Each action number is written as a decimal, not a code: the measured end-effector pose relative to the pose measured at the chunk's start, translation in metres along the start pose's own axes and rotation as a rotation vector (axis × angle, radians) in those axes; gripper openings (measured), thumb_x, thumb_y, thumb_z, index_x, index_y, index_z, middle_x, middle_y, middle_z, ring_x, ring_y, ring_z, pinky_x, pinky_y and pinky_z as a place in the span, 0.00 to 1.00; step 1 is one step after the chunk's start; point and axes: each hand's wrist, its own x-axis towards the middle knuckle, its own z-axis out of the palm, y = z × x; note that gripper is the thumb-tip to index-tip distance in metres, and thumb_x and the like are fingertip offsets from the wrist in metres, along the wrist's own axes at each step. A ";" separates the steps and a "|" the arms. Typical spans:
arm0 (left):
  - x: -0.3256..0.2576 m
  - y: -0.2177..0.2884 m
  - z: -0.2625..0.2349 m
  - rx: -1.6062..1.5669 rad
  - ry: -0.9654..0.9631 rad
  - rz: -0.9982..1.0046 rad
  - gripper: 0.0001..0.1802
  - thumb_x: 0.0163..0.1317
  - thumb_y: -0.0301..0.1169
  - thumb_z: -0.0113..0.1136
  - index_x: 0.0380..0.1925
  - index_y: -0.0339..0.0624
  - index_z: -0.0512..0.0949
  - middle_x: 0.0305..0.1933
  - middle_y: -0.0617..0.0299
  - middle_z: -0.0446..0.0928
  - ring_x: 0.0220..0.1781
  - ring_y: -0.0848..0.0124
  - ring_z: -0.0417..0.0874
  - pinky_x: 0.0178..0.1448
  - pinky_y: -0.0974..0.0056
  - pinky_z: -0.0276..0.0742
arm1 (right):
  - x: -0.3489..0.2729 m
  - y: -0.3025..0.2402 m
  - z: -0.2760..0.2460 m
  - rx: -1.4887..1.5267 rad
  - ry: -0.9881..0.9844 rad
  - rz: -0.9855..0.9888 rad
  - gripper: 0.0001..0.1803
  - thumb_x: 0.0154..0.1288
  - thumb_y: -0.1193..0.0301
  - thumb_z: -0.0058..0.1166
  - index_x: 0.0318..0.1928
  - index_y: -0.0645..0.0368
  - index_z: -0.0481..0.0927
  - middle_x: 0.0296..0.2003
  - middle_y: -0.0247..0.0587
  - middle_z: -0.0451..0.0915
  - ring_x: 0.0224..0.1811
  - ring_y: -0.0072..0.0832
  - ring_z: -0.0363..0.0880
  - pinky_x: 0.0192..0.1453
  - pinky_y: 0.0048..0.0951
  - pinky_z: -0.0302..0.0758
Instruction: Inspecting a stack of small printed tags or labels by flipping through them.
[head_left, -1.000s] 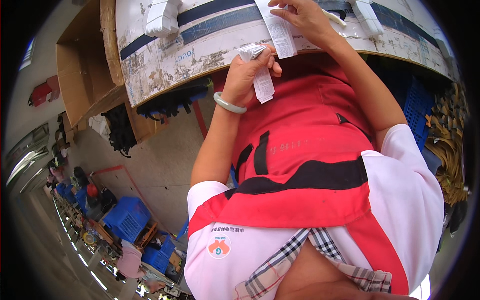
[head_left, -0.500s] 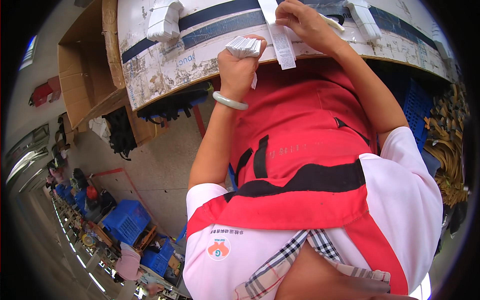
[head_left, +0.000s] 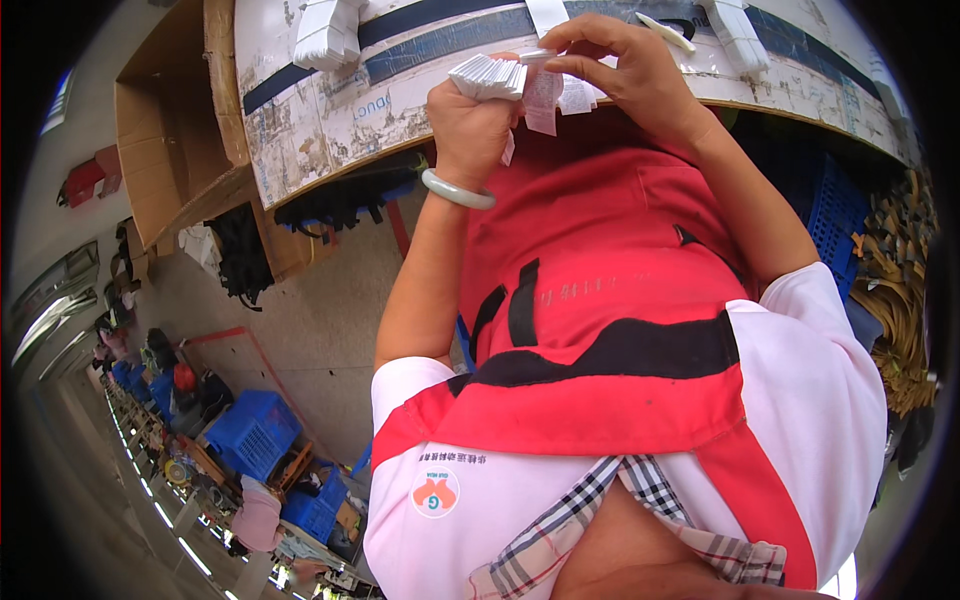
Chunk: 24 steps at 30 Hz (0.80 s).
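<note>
My left hand (head_left: 468, 130) is closed round a thick bundle of folded white labels (head_left: 487, 76), held upright above the table's front edge. Close beside it, my right hand (head_left: 635, 75) pinches a thin printed white label (head_left: 541, 100) between thumb and fingers. This label hangs down against the right side of the bundle. Beneath my right fingers, a white paper strip (head_left: 547, 14) lies across the table, and printed label ends (head_left: 577, 97) stick out over the front edge. My right hand hides the part in between.
On the worn white table (head_left: 400, 125), stacks of white labels stand at left (head_left: 327, 38) and right (head_left: 735, 40). A slim white tool (head_left: 667, 32) lies between them. An open cardboard box (head_left: 175, 140) adjoins the left side; a blue crate (head_left: 830, 215) is below right.
My right hand has come down and left from the strip to the bundle, with a label now in its fingers. My left hand has barely moved.
</note>
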 end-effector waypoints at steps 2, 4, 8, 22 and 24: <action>-0.002 0.003 0.004 -0.060 0.011 -0.041 0.09 0.57 0.19 0.64 0.38 0.33 0.83 0.23 0.62 0.79 0.21 0.79 0.75 0.23 0.74 0.69 | -0.003 0.001 0.000 -0.130 -0.011 -0.024 0.10 0.66 0.71 0.59 0.44 0.62 0.82 0.38 0.34 0.81 0.38 0.20 0.78 0.44 0.20 0.74; -0.004 0.004 0.006 -0.065 0.014 -0.042 0.08 0.58 0.20 0.65 0.39 0.33 0.83 0.22 0.63 0.79 0.20 0.79 0.75 0.22 0.74 0.68 | -0.003 0.002 0.000 -0.114 -0.029 -0.007 0.09 0.66 0.71 0.59 0.44 0.62 0.82 0.37 0.34 0.81 0.38 0.20 0.78 0.45 0.20 0.75; -0.005 0.005 0.004 -0.074 -0.007 -0.041 0.08 0.58 0.21 0.64 0.39 0.33 0.83 0.23 0.63 0.79 0.20 0.79 0.75 0.22 0.74 0.69 | -0.004 0.002 0.000 -0.017 -0.060 0.024 0.09 0.67 0.72 0.58 0.44 0.63 0.82 0.36 0.33 0.81 0.39 0.19 0.78 0.45 0.20 0.75; -0.007 -0.010 0.003 -0.091 -0.006 -0.008 0.10 0.60 0.25 0.67 0.41 0.35 0.82 0.22 0.65 0.78 0.19 0.80 0.74 0.22 0.74 0.67 | -0.004 0.004 0.005 0.043 -0.109 0.048 0.10 0.68 0.70 0.57 0.44 0.63 0.81 0.36 0.30 0.81 0.38 0.16 0.76 0.45 0.18 0.74; -0.007 -0.011 0.002 -0.093 -0.014 -0.004 0.10 0.60 0.26 0.67 0.40 0.35 0.82 0.22 0.65 0.77 0.19 0.80 0.73 0.22 0.74 0.67 | -0.002 0.002 0.004 -0.054 -0.110 -0.045 0.10 0.68 0.69 0.58 0.43 0.63 0.81 0.35 0.29 0.80 0.37 0.16 0.75 0.45 0.18 0.73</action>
